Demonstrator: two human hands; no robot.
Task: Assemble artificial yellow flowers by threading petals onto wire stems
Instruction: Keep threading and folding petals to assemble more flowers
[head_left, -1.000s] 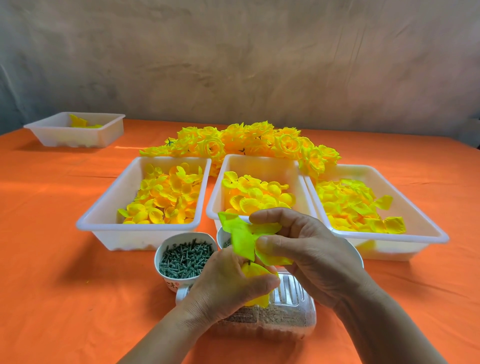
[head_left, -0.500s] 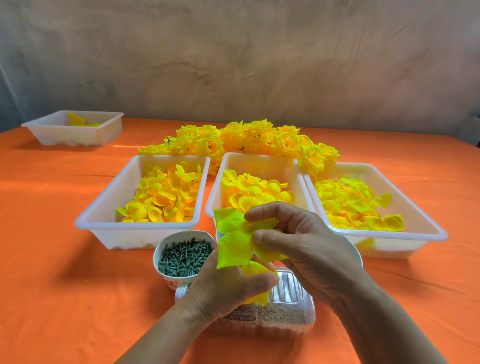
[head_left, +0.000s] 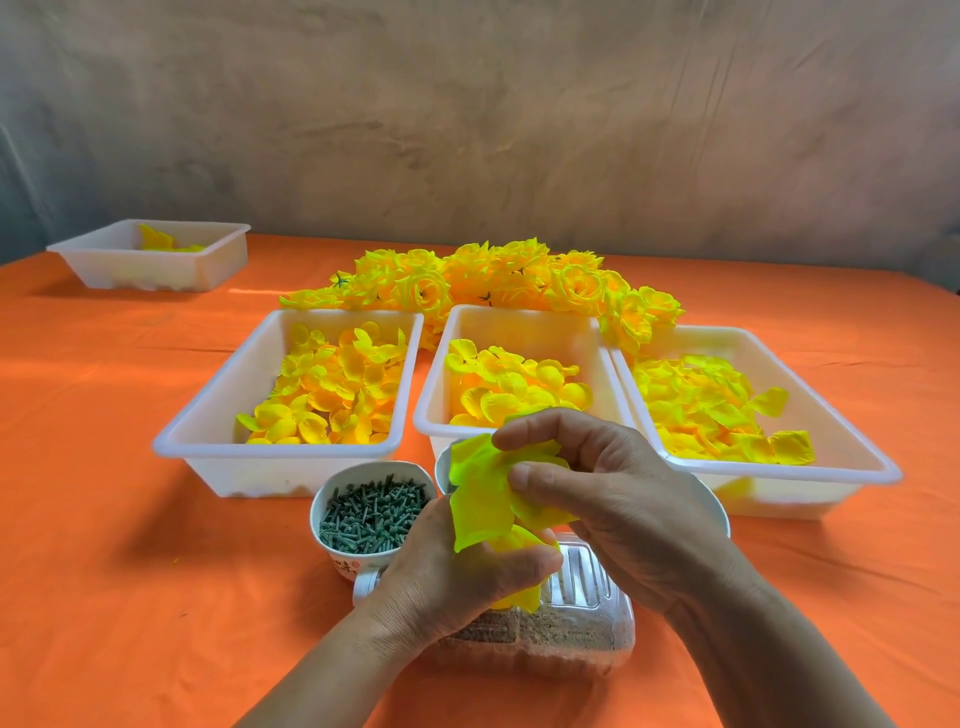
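Both hands work a half-made yellow flower (head_left: 485, 493) above a clear plastic box. My left hand (head_left: 457, 577) grips the flower's lower part from below, thumb curled over it. My right hand (head_left: 597, 493) pinches the upper yellow-green petals between thumb and fingers. The wire stem is hidden inside the hands. Three white trays hold loose yellow petals: left tray (head_left: 208, 431), middle tray (head_left: 519, 322), right tray (head_left: 857, 447). A white cup (head_left: 332, 499) holds several small dark green stem pieces.
A pile of finished yellow flowers (head_left: 493, 283) lies behind the trays. A fourth white tray (head_left: 104, 254) sits far left with a few petals. A clear plastic box (head_left: 571, 623) with brown grains lies under my hands. An orange cloth (head_left: 104, 571) covers the table.
The yellow-green petals have been drawn down and closer around the flower. My right hand's fingers have curled tighter over them. The left hand has stayed in place.
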